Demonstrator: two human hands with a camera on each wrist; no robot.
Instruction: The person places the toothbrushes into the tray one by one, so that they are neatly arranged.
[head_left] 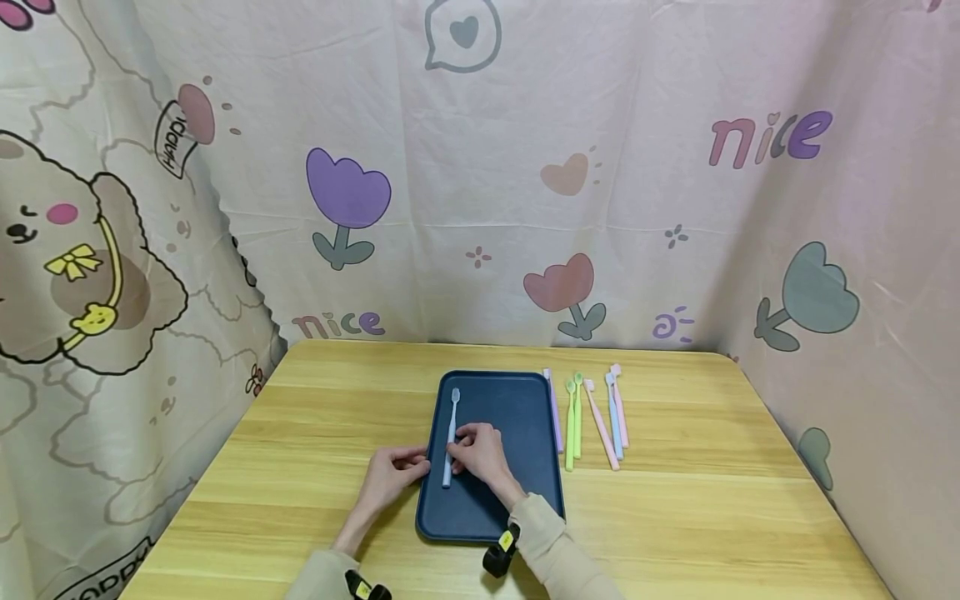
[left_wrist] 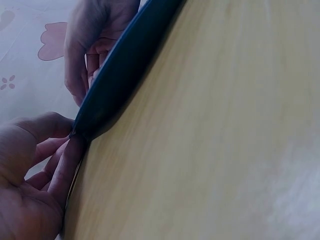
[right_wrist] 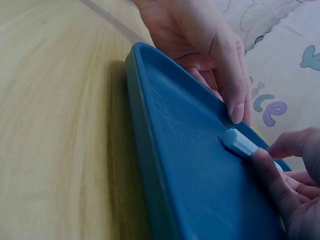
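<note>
A light blue toothbrush (head_left: 452,425) lies lengthwise along the left side of a dark blue tray (head_left: 517,417), its head toward the far end. My right hand (head_left: 483,456) pinches its handle between thumb and fingers. In the right wrist view, the handle's blunt end (right_wrist: 239,142) shows beside the thumb, low over the tray floor. My left hand (head_left: 390,479) holds the tray's left rim. Seen from the left wrist, the fingers of this left hand (left_wrist: 37,170) meet at the rim's edge.
To the right of the tray lie several more toothbrushes: a purple one (head_left: 554,417) against its edge, green ones (head_left: 571,429), pink ones (head_left: 602,427) and a blue one (head_left: 615,421). Everything rests on a wooden table (head_left: 690,517), with printed curtains (head_left: 465,167) behind and at the sides.
</note>
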